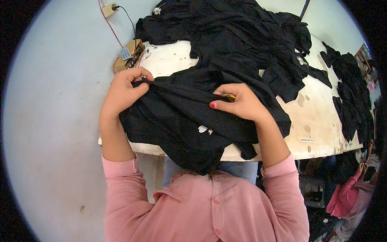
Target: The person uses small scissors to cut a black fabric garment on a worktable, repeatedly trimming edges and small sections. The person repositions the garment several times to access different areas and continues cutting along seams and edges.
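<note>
A black cloth garment (181, 117) spreads over the near edge of the table, and its lower part hangs toward my lap. My left hand (123, 90) is closed, pinching the garment's upper left edge between thumb and fingers. On the right, my right hand (240, 103) is curled at the same edge, thumb against the cloth. A small yellow tool (228, 96) shows inside that hand; most of it is hidden by the fingers, so its kind is unclear. The edge is drawn taut between both hands. White tags (204, 129) lie on the garment's front.
A heap of black garments (238, 28) covers the far part of the stained white table (310, 125). More black garments (350, 92) lie farther right. At the back left stands a cardboard box (128, 56) with wires, near a power socket (109, 9). A person in pink (343, 196) is at the lower right.
</note>
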Tool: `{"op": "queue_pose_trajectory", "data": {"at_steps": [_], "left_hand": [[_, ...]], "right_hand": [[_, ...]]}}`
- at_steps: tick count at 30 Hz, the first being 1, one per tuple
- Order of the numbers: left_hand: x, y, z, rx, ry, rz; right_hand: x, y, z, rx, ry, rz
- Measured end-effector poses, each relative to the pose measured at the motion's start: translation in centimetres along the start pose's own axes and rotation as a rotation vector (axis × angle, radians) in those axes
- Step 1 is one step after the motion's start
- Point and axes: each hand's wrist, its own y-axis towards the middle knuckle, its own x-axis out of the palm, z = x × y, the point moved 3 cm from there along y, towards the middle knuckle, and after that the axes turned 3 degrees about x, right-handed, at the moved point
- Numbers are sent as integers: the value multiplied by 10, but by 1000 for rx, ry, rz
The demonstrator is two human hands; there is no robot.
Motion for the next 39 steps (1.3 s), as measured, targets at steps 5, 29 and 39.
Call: {"op": "queue_pose_trajectory", "data": {"at_steps": [5,29,39], "left_hand": [[12,-5,-14,-130,414,-114],[49,7,64,340,-9,-67],[71,19,72,34,-539,-172]], "right_hand": [[-26,-10,-6,52,-221,70],[-76,-55,-15,-1,209,-43],[-67,-46,-31,-36,340,-89]]}}
